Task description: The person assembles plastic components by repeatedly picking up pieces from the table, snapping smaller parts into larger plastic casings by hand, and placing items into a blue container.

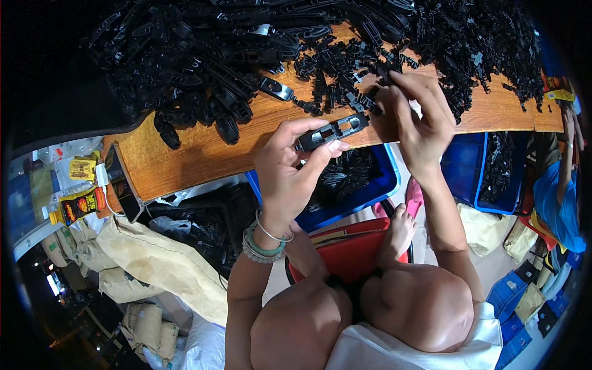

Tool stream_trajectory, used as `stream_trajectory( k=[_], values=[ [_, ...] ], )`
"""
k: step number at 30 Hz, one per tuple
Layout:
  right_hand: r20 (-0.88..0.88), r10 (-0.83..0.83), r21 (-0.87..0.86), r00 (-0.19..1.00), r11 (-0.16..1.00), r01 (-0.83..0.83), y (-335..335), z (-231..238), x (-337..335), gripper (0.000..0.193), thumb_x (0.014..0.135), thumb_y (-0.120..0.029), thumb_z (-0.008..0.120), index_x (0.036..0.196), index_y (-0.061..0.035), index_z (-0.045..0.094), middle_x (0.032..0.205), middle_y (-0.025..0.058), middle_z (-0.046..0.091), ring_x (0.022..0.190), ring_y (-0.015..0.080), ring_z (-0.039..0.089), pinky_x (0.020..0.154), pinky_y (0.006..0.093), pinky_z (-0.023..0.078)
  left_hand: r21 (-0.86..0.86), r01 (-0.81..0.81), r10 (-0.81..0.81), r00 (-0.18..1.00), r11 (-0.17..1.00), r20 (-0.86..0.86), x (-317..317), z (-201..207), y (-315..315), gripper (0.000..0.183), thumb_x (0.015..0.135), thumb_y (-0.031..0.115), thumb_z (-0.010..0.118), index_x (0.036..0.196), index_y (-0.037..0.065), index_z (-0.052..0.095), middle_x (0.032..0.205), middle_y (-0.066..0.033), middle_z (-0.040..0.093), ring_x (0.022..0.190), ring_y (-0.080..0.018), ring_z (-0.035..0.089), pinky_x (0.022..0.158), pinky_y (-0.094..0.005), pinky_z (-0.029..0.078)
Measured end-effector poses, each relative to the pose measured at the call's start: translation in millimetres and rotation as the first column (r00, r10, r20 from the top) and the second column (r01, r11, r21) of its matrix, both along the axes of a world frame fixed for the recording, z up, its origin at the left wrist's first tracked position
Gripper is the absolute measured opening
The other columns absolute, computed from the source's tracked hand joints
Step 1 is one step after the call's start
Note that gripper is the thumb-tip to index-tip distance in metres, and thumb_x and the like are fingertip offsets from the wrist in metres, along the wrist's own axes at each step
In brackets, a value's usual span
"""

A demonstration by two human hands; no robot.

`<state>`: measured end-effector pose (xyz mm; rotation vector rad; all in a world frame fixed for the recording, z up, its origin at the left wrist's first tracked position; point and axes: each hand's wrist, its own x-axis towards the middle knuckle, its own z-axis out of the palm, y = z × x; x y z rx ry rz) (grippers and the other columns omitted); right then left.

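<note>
My left hand (pixel 285 165) grips a long black plastic housing (pixel 353 125) with rectangular slots, thumb below and fingers above, just over the table's front edge. Farther right, my right hand (pixel 427 120) reaches over the wooden table (pixel 191 151), with thumb and forefinger closed on a small black plastic clip (pixel 383 75). Many similar small clips (pixel 333 71) lie loose around those fingertips. Beyond my left hand, another slotted black housing (pixel 275 89) lies at the edge of a large heap of long black parts (pixel 179 68).
More small black pieces (pixel 475 55) are heaped at the back right. Under the table edge stand a blue bin (pixel 394 185) of black parts and another blue bin (pixel 478 200). A red container (pixel 351 243) sits between my legs. Brown sacks (pixel 160 256) lie left; another person's arm (pixel 564 157) shows far right.
</note>
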<state>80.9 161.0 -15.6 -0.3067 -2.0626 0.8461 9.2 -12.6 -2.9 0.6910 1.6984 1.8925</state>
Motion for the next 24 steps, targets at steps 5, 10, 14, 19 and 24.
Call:
stream_trajectory(
  k=[5,10,14,19,24],
  values=[
    [0.061,0.399,-0.195,0.915,0.904,-0.381,-21,23,16,0.028,0.067,0.011,0.065,0.093,-0.0007,0.068,0.086,0.0100,0.062,0.075,0.0193,0.061,0.063,0.0270,0.049,0.023,-0.017,0.015,0.997,1.000,0.073,3,2,0,0.023,0.080,-0.007,0.060,0.102,-0.007,0.053,0.086,-0.0156,0.065,0.081,-0.0190,0.067,0.070,-0.0243,0.055],
    [0.097,0.432,-0.010,0.897,0.901,-0.433,-15,29,13,0.032,0.057,0.009,0.065,0.088,0.0019,0.066,0.083,0.0107,0.060,0.075,0.0247,0.056,0.064,0.0312,0.045,-0.034,0.054,-0.052,0.996,0.998,0.067,2,13,-2,0.025,0.080,-0.010,0.056,0.105,-0.007,0.051,0.089,-0.0197,0.063,0.076,-0.0245,0.067,0.066,-0.0290,0.058],
    [0.117,0.438,0.103,0.891,0.887,-0.449,-17,31,15,0.031,0.059,0.007,0.066,0.089,0.0013,0.066,0.084,0.0107,0.061,0.076,0.0246,0.057,0.067,0.0319,0.046,-0.042,0.073,-0.068,0.992,0.996,0.106,1,17,-3,0.024,0.081,-0.009,0.056,0.104,-0.007,0.052,0.086,-0.0180,0.063,0.075,-0.0240,0.067,0.064,-0.0285,0.058],
    [0.212,0.469,-0.377,0.857,0.849,-0.372,-24,27,23,0.027,0.072,-0.005,0.071,0.097,0.0025,0.064,0.089,0.0140,0.063,0.082,0.0258,0.061,0.072,0.0326,0.048,-0.079,0.090,-0.094,0.994,0.993,-0.048,0,14,-12,0.023,0.080,-0.009,0.057,0.103,-0.006,0.053,0.084,-0.0164,0.063,0.075,-0.0201,0.066,0.067,-0.0274,0.056],
    [0.198,0.506,-0.390,0.840,0.827,-0.406,-26,29,29,0.024,0.073,-0.005,0.070,0.095,0.0029,0.065,0.085,0.0138,0.064,0.079,0.0250,0.062,0.071,0.0320,0.049,-0.065,0.174,-0.173,0.985,0.983,0.016,1,16,-15,0.025,0.082,-0.006,0.055,0.107,-0.006,0.053,0.083,-0.0148,0.064,0.074,-0.0157,0.065,0.067,-0.0253,0.054]
  ],
)
